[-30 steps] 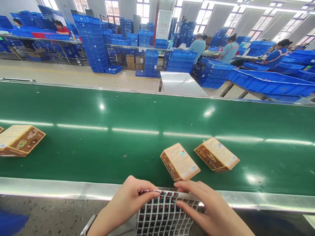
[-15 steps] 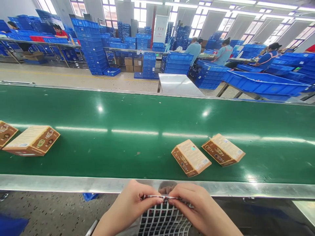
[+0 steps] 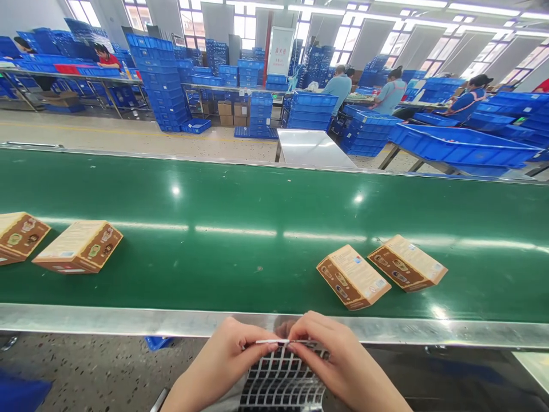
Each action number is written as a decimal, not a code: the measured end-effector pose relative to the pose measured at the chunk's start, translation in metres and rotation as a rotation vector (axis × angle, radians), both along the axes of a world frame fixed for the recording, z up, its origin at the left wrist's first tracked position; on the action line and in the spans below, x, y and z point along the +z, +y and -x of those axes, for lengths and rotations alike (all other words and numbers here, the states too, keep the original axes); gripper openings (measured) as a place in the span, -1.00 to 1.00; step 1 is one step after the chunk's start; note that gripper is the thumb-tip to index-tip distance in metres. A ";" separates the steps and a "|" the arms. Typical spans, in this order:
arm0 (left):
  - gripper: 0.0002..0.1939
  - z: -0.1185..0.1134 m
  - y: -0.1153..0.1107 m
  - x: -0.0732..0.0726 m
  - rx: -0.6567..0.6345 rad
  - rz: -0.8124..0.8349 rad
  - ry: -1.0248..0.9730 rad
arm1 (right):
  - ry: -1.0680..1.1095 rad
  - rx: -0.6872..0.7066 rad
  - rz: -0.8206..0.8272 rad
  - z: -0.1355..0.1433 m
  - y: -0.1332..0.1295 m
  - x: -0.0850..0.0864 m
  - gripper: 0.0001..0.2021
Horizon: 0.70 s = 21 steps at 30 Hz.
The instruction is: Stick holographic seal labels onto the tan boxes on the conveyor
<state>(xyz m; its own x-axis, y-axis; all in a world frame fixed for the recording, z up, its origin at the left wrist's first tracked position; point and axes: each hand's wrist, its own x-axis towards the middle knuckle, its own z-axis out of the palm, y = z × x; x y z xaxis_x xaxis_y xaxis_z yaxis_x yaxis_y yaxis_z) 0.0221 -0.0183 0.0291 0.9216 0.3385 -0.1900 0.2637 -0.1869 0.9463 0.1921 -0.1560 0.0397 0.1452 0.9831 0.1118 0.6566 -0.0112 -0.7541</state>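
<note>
Both hands meet at the near metal edge of the conveyor. My left hand [image 3: 235, 350] pinches one end of a thin flat white piece [image 3: 273, 341], seen edge-on, so its kind is unclear. My right hand [image 3: 328, 350] is closed on the other end, thumb below and fingers above. Below them is a dark surface with a white grid pattern [image 3: 281, 380]; I cannot tell whether it joins the piece. Beyond my right hand, a brown and cream box [image 3: 354, 277] lies on the green belt [image 3: 231, 274], beside another box [image 3: 407, 263].
Two more brown and cream boxes, one at the left edge [image 3: 21, 237] and one beside it [image 3: 77, 247], ride the belt. A metal rail [image 3: 107, 320] borders its near side. Across the belt stand a steel table [image 3: 315, 147], stacked blue crates [image 3: 156, 83] and several seated people.
The boxes have moved right along the belt, and more of the leftmost one shows. My hands stay at the rail; the right fingers have shifted slightly along the thin white piece.
</note>
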 end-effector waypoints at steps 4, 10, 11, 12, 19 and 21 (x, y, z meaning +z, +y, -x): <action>-0.58 0.003 -0.001 -0.004 0.009 -0.002 -0.005 | -0.082 0.025 -0.063 0.004 -0.001 -0.006 -0.82; -0.61 0.004 -0.004 -0.010 0.047 0.009 -0.033 | -0.113 0.067 -0.094 0.006 -0.003 -0.013 -0.79; -0.63 0.004 -0.005 -0.011 0.056 0.015 -0.027 | -0.112 0.069 -0.102 0.006 -0.003 -0.014 -0.79; -0.65 0.004 -0.006 -0.012 0.064 0.020 -0.019 | -0.111 0.071 -0.108 0.006 -0.003 -0.015 -0.78; -0.56 0.005 -0.013 -0.016 0.101 0.045 -0.019 | -0.072 0.086 -0.087 0.002 -0.003 -0.017 -0.77; -0.56 0.006 -0.012 -0.016 0.113 0.053 -0.016 | -0.055 0.073 -0.058 -0.002 -0.005 -0.016 -0.86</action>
<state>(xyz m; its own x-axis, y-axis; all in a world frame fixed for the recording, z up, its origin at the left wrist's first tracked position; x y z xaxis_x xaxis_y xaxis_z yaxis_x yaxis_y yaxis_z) 0.0162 -0.0303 0.0136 0.8815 0.4298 -0.1956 0.2646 -0.1065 0.9585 0.1939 -0.1611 0.0239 0.0659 0.9825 0.1744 0.6948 0.0803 -0.7147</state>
